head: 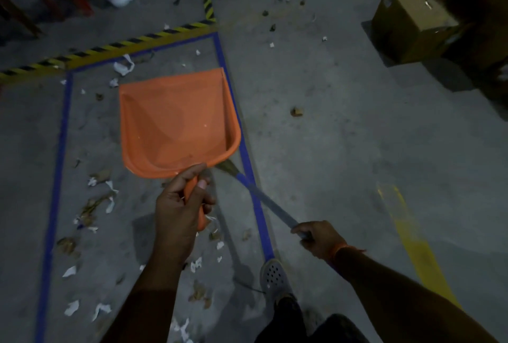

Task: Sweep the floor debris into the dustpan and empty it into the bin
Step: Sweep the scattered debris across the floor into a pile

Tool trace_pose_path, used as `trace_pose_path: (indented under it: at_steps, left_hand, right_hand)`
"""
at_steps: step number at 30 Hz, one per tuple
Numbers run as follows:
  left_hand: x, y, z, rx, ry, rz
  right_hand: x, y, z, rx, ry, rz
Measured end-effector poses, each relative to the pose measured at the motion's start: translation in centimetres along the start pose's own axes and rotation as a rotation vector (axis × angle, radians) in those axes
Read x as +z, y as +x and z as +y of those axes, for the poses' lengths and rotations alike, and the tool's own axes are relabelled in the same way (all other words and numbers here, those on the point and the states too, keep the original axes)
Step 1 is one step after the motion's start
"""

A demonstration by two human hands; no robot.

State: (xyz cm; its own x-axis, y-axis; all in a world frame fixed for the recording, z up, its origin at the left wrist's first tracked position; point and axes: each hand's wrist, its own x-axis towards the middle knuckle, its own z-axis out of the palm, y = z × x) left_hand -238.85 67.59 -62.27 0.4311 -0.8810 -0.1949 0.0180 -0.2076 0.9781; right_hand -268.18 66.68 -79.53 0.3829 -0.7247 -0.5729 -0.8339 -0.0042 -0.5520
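writing: none readable
left hand (180,205): grips orange plastic dustpan (176,122) handle
right hand (316,238): grips grey broom stick (270,203)
floor: paper scraps (123,66) inside blue tape rectangle (59,150); brown cardboard box (409,22) far right

The picture is dim and a bit grainy. The corners are darkest. The orange dustpan (176,122) looks brightest. Soft shadows lie on the floor (343,150). Far boxes (412,21) look blurry, and straight lines bend near the edges.
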Motion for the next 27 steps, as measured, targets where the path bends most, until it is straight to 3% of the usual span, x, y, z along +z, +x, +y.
trace_pose_path:
  at_steps: [9,14,17,21,27]
  left_hand:
    - [2.8,5.3,0.8,-0.017,-0.013,-0.01]
    - [4.6,8.7,1.2,-0.022,-0.025,0.01]
    - [6.4,11.2,1.5,-0.024,-0.003,0.018]
    - [9.8,14.7,2.6,-0.032,0.0,0.016]
    - [16.1,20.5,5.7,0.005,-0.007,-0.009]
  right_hand:
    - [-8.3,3.4,7.1,0.361,0.207,0.327]
    - [-11.7,6.5,9.4,0.458,0.249,0.312]
    - [-12.3,8.8,8.9,0.401,0.129,0.192]
    - [-13.5,11.8,7.5,0.154,-0.146,-0.022]
    - [-18.7,16.8,7.5,-0.057,-0.159,-0.17]
